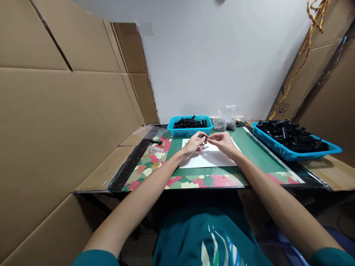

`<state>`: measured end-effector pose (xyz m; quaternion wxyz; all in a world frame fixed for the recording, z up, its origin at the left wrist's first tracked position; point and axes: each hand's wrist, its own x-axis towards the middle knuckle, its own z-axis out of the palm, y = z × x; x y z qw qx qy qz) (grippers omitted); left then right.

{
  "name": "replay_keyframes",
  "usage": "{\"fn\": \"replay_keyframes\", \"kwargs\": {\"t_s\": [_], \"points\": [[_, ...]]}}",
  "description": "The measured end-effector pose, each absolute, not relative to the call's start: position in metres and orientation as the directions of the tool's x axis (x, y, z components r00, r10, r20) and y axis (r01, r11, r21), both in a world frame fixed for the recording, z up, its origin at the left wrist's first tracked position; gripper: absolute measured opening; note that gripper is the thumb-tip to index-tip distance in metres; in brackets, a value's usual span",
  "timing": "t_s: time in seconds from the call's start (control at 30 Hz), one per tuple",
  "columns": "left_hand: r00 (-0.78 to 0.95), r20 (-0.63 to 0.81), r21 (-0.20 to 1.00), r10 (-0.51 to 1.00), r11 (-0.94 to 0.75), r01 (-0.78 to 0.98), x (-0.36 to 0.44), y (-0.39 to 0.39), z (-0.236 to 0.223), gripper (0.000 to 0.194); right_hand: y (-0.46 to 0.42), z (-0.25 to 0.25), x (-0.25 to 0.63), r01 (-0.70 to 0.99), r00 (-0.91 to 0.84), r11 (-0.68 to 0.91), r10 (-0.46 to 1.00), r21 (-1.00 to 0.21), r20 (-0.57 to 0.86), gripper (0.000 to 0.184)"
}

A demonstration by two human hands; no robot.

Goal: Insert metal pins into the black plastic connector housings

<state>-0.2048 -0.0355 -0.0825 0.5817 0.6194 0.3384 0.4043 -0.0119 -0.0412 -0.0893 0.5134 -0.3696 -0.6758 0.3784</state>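
Observation:
Over the white sheet of paper (210, 159), my left hand (193, 145) is closed on a small black plastic part (205, 139), mostly hidden by the fingers. My right hand (222, 142) meets it from the other side, thumb and fingertips pinched together at the part. Something tiny and thin seems to be in that pinch, but it is too small to name. Just behind the hands stands a blue basket (191, 132) full of black plastic parts (188, 122). Two clear bags (226, 123) of small greyish pieces lie beside that basket.
A larger blue basket (291, 153), heaped with black parts (291, 136), stands at the right edge. On the mat's (194, 181) left side lie a black piece (157, 142) and a small clear bag (155, 149). Cardboard walls (69, 111) flank the table; yellow twisted wire (305, 44) hangs at right.

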Motion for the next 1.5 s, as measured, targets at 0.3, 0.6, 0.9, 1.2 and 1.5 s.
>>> {"fn": "replay_keyframes", "kwargs": {"t_s": [0.3,0.6,0.9,1.2,1.5], "points": [[0.429,0.131,0.991,0.894,-0.124,-0.045,-0.2007,-0.0373,-0.0794,0.032,-0.0418,-0.0905,-0.0145,0.2,-0.174,0.531,0.846,-0.823,0.504,0.037],[0.389,0.218,0.975,0.895,-0.182,-0.128,-0.2019,-0.0373,-0.0775,0.033,-0.0371,-0.0932,-0.0138,0.171,-0.087,0.519,0.855,-0.838,0.511,0.037],[0.388,0.288,0.957,0.876,-0.259,-0.128,-0.2032,-0.0299,-0.0859,0.044,-0.0352,-0.0938,-0.0123,0.121,-0.049,0.448,0.894,-0.886,0.446,0.042],[0.4,0.294,0.952,0.868,-0.305,-0.036,-0.2035,-0.0349,-0.084,0.05,-0.0378,-0.0912,-0.0124,0.074,-0.091,0.416,0.908,-0.907,0.409,0.048],[0.404,0.279,0.958,0.871,-0.283,-0.053,-0.2085,-0.0345,-0.0817,0.05,-0.0416,-0.0879,-0.0105,0.062,-0.136,0.41,0.907,-0.91,0.399,0.051]]}}
